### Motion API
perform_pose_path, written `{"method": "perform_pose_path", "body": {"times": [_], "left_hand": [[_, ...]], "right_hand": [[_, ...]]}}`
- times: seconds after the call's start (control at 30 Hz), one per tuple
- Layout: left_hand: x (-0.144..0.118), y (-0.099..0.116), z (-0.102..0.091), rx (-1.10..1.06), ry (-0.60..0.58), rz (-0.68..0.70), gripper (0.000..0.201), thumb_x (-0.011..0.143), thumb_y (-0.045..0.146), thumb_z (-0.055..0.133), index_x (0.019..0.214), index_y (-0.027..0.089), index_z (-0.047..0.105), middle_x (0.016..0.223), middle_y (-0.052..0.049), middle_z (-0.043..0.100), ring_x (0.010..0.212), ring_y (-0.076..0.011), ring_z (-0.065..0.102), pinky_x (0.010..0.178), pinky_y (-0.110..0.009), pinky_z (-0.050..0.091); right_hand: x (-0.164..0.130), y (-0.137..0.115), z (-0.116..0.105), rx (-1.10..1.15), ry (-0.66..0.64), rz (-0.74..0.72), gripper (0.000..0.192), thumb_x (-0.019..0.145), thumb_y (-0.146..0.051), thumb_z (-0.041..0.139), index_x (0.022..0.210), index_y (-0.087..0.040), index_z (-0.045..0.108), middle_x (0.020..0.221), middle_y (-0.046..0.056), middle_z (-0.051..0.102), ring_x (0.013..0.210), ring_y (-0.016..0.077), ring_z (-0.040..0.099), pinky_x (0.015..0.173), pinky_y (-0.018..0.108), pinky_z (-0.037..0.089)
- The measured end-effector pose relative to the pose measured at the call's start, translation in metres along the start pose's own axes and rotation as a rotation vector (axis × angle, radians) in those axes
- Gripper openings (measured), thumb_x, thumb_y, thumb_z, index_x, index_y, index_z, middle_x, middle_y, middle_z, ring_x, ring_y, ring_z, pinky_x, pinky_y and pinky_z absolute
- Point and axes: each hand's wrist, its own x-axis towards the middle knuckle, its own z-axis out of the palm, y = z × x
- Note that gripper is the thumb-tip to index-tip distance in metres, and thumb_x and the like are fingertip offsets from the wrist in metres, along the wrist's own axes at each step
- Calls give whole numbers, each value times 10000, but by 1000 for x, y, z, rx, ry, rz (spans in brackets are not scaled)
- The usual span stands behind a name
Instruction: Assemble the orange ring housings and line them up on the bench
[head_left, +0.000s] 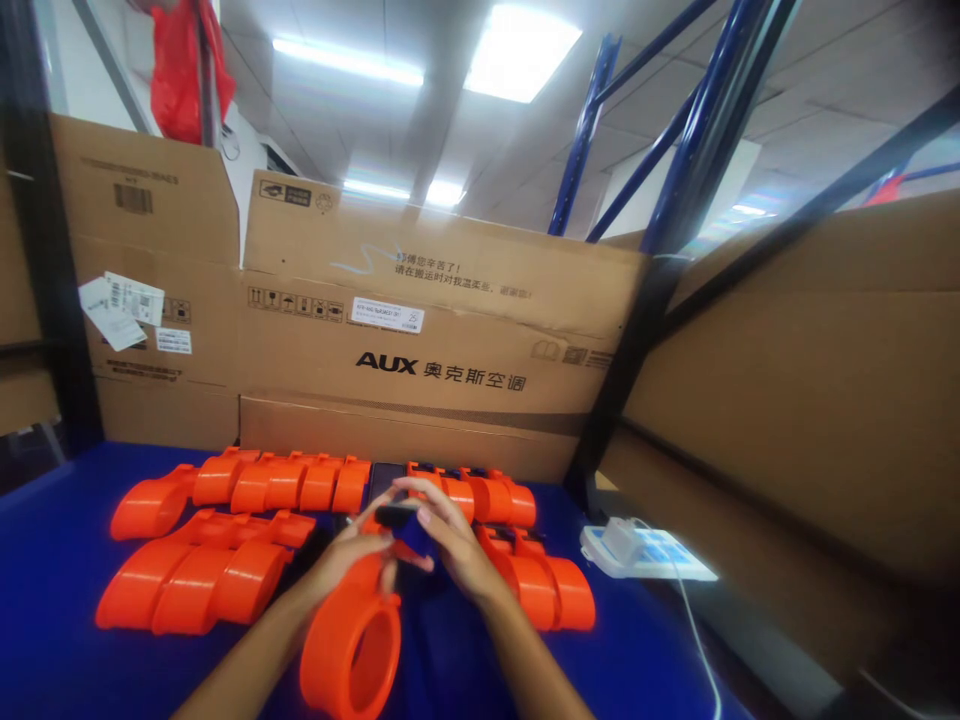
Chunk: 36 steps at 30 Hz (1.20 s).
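Observation:
Over the blue table top (52, 560), my left hand (352, 558) and my right hand (450, 545) meet around one orange plastic tape dispenser (351, 645). The dispenser's round open housing points toward me. My left hand grips its upper body. My right hand's fingers close on a small dark part (397, 517) at its top end. Rows of similar orange dispensers lie on both sides: a left group (195, 580), a back row (300, 482) and a right group (544, 590).
Large cardboard boxes (420, 340) wall off the back and right of the table. A white power strip with a charger and cable (637, 550) lies at the right edge. Blue rack posts (697, 130) rise behind. A red bag (180, 70) hangs top left.

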Motion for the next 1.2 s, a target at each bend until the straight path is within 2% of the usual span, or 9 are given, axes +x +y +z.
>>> {"method": "perform_pose_path", "body": {"times": [0.1,0.23,0.33,0.43,0.53,0.73,0.9,1.07,1.2], "left_hand": [[-7,4,8,28,25,-13,690,786,357,751,1411,222,492,574,-23,690,477,-203,672,488,-255,487],[-13,10,19,15,26,4,696,789,344,763,1411,239,469,929,-116,752,701,-286,754,628,-362,580],[-13,11,20,57,73,8,625,806,387,746,1364,220,521,1087,-161,724,672,-280,752,598,-375,590],[-10,12,19,113,113,38,560,804,372,744,1304,180,582,1060,-163,735,616,-264,740,593,-386,594],[-7,12,18,133,103,69,538,793,357,749,1276,162,614,1030,-155,750,608,-257,733,602,-382,589],[0,10,3,-19,199,63,605,802,456,685,1290,110,595,900,-170,776,619,-271,727,548,-333,541],[0,14,-8,-233,250,123,574,832,470,604,1290,124,588,949,-150,777,627,-235,704,538,-299,514],[-4,21,0,-338,254,173,576,822,447,595,1293,116,594,915,-124,773,521,-159,627,498,-264,484],[-5,24,4,-328,243,186,569,809,436,601,1278,115,610,870,-113,771,557,-175,641,521,-269,495]], "right_hand": [[0,3,0,13,34,18,438,904,-570,556,1193,-241,581,1064,79,664,946,240,631,784,336,500],[2,10,3,-39,147,44,396,873,-589,595,1062,-242,558,890,20,607,772,178,584,624,248,465],[2,12,9,-75,188,64,366,866,-578,610,979,-249,500,778,-26,529,634,135,496,532,213,407],[2,13,15,-87,201,59,337,878,-545,610,926,-251,452,724,-51,467,577,115,431,505,205,376],[3,15,15,-135,210,61,319,895,-540,589,935,-252,458,733,-44,479,593,123,456,507,212,386],[3,23,-1,-314,284,53,372,1002,-535,354,1014,-226,561,649,-27,556,570,148,519,532,248,413],[-7,26,-2,-494,129,241,156,901,-360,603,959,-215,604,448,-93,488,373,105,433,399,200,258],[-20,12,5,-477,-157,342,369,711,-226,769,1051,-218,628,464,-92,588,326,90,459,378,180,275],[-22,10,5,-435,-229,415,365,672,-92,669,1011,-220,624,463,-95,612,322,81,454,367,161,260]]}}
